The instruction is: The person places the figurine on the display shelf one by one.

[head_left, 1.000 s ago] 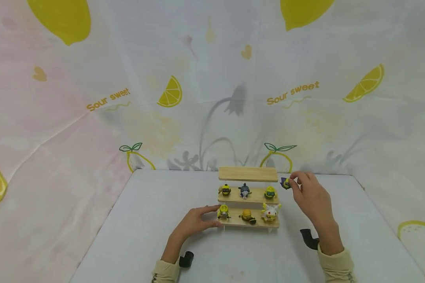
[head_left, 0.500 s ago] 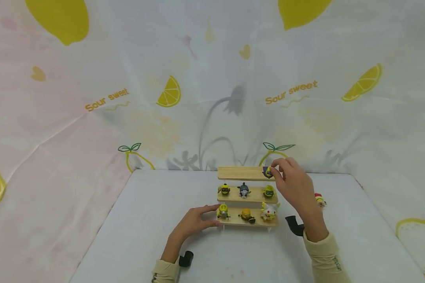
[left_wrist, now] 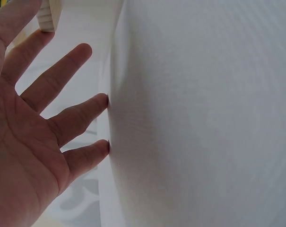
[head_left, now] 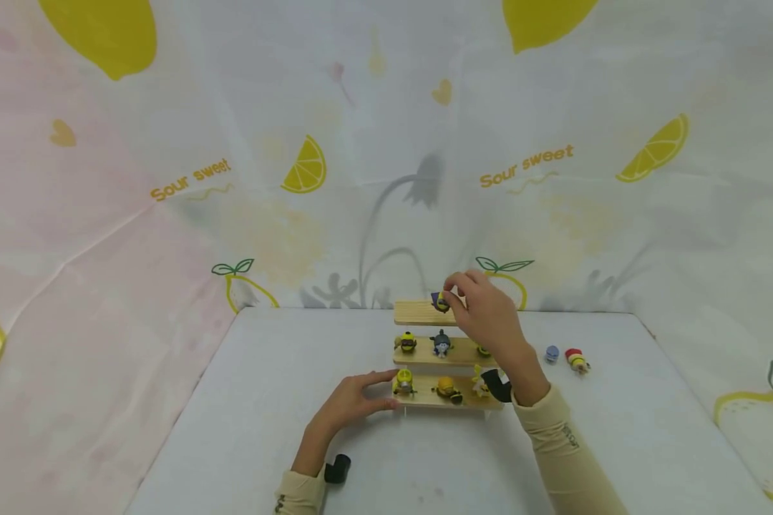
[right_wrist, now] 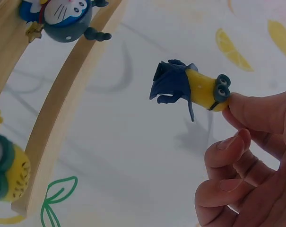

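My right hand (head_left: 489, 315) pinches a small yellow minion figurine (right_wrist: 206, 90) by its head, between thumb and fingertips. Its blue-clad lower end points away from the hand. In the head view this minion figurine (head_left: 441, 301) is over the top tier of a wooden three-tier display stand (head_left: 407, 312). Thumb and index finger of my left hand (head_left: 351, 404) hold the left end of the bottom tier. The other left fingers (left_wrist: 57, 78) are spread out. A yellow figurine (head_left: 404, 382) stands beside the left fingertips. My right forearm partly hides the right end of the stand.
On the middle tier stand a yellow figurine (head_left: 408, 342), a grey-hooded one (head_left: 441, 344) and a partly hidden green-yellow one (head_left: 484, 351). An orange-headed figurine (head_left: 447, 388) is below. A blue piece (head_left: 552, 354) and a red-hatted figurine (head_left: 577, 361) lie on the white table (head_left: 618, 429).
My right hand has carried the minion figurine leftward from beside the stand to over its top tier. The blue piece and red-hatted figurine have come into view. The left hand stays in place.
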`<move>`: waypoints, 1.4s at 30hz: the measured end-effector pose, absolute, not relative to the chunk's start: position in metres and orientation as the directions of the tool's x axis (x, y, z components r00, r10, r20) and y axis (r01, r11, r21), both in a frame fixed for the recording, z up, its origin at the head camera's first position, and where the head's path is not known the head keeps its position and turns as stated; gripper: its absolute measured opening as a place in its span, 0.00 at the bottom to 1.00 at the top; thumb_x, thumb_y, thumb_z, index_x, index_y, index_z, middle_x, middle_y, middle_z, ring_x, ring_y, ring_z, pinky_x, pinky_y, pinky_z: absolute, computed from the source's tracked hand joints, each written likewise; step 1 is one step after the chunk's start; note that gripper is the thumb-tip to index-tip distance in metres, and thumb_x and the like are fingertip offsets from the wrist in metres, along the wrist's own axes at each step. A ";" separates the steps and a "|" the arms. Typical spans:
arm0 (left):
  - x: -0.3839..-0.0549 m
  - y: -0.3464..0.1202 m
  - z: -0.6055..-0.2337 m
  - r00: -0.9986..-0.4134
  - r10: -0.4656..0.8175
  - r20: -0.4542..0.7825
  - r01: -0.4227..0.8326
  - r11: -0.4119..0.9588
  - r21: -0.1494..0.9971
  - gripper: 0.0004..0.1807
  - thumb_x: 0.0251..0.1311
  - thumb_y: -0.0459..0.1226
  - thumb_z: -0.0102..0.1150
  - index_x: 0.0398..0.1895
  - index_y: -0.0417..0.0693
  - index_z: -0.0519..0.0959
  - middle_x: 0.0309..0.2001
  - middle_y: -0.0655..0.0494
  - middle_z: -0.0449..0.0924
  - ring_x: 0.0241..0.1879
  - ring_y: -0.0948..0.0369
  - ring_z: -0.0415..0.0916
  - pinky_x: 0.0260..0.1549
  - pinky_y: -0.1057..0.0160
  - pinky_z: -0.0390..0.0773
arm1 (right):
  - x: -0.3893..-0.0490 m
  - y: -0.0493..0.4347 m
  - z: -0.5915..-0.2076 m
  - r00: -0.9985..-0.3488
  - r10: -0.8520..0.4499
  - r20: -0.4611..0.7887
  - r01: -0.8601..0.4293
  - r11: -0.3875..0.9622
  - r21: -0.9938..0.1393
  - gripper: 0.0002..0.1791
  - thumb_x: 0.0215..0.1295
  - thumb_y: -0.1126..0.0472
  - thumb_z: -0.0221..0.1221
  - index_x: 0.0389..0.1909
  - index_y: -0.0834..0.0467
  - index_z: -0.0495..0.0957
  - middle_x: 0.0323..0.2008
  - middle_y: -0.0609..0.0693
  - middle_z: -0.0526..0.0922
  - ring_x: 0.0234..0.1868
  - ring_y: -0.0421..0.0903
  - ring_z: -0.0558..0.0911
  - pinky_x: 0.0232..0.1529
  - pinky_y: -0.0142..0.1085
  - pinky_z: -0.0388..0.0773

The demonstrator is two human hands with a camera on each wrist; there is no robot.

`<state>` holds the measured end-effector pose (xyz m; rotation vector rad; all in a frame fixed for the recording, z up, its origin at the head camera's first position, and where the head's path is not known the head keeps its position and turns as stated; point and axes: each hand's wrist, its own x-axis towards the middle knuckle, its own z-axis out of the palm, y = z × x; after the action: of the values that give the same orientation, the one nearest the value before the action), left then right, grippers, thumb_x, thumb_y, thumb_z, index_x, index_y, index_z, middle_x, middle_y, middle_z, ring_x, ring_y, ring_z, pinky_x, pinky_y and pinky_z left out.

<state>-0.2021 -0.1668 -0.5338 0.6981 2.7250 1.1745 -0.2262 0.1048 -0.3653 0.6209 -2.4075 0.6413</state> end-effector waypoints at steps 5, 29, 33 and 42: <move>-0.204 -0.167 -0.534 -0.896 0.437 0.081 0.359 0.605 0.711 0.36 0.54 0.64 0.64 0.66 0.65 0.75 0.63 0.58 0.75 0.65 0.47 0.68 0.62 0.44 0.68 | -0.238 0.092 -0.361 -0.730 -0.325 0.602 -0.582 0.757 -0.297 0.02 0.68 0.60 0.63 0.38 0.54 0.79 0.33 0.50 0.74 0.20 0.43 0.68 0.14 0.35 0.63; -0.202 -0.167 -0.534 -0.895 0.440 0.075 0.351 0.590 0.727 0.35 0.54 0.62 0.65 0.65 0.65 0.76 0.63 0.59 0.76 0.66 0.49 0.68 0.63 0.44 0.68 | -0.267 0.056 -0.374 -0.830 -0.383 0.405 -0.528 0.774 -0.349 0.02 0.70 0.58 0.61 0.38 0.52 0.78 0.33 0.49 0.73 0.23 0.44 0.69 0.21 0.36 0.67; -0.202 -0.167 -0.534 -0.896 0.438 0.076 0.351 0.592 0.726 0.35 0.54 0.62 0.65 0.65 0.65 0.76 0.63 0.60 0.76 0.66 0.50 0.68 0.63 0.44 0.68 | -0.269 0.056 -0.377 -0.846 -0.382 0.373 -0.511 0.779 -0.363 0.03 0.71 0.57 0.60 0.39 0.52 0.79 0.34 0.48 0.72 0.23 0.44 0.69 0.21 0.36 0.67; -0.202 -0.167 -0.533 -0.897 0.435 0.077 0.349 0.591 0.727 0.35 0.53 0.62 0.65 0.65 0.65 0.76 0.62 0.59 0.76 0.65 0.48 0.68 0.62 0.44 0.68 | -0.268 0.057 -0.379 -0.858 -0.365 0.361 -0.490 0.791 -0.366 0.04 0.71 0.56 0.60 0.40 0.51 0.79 0.34 0.48 0.73 0.24 0.44 0.70 0.21 0.35 0.68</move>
<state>-0.2021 -0.1671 -0.5334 0.6689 2.7045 1.1991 -0.2683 0.0566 -0.3786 0.6603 -2.7100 0.6621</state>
